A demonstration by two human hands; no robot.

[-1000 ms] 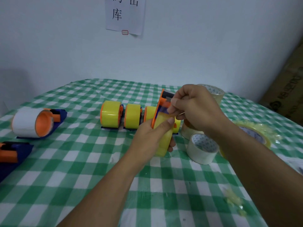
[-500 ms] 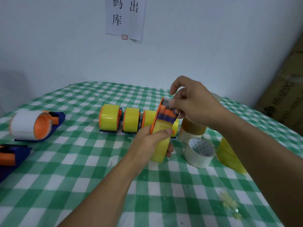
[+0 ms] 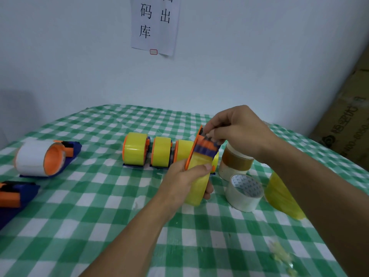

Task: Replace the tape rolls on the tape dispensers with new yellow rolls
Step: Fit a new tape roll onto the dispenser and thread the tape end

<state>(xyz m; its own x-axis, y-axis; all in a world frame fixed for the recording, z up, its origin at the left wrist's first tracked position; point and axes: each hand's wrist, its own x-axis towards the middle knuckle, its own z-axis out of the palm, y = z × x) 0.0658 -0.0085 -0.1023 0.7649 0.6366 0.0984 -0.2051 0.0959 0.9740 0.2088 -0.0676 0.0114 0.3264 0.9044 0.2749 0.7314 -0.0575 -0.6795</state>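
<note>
The tape dispenser [image 3: 204,148] with its yellow roll [image 3: 196,189] is held tilted above the table [image 3: 95,216], towards its far edge. The left hand [image 3: 182,181] is curled round the roll and the right hand [image 3: 239,132] pinches the dispenser's top. Three loaded dispensers [image 3: 137,149] stand just behind.

Green-white checked tablecloth [image 3: 83,206]; yellow rolls [image 3: 135,149]

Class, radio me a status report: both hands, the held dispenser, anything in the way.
Left hand grips dispenser, yellow roll on it. Right hand pinches its top end. White roll close beside, not blocking.
</note>
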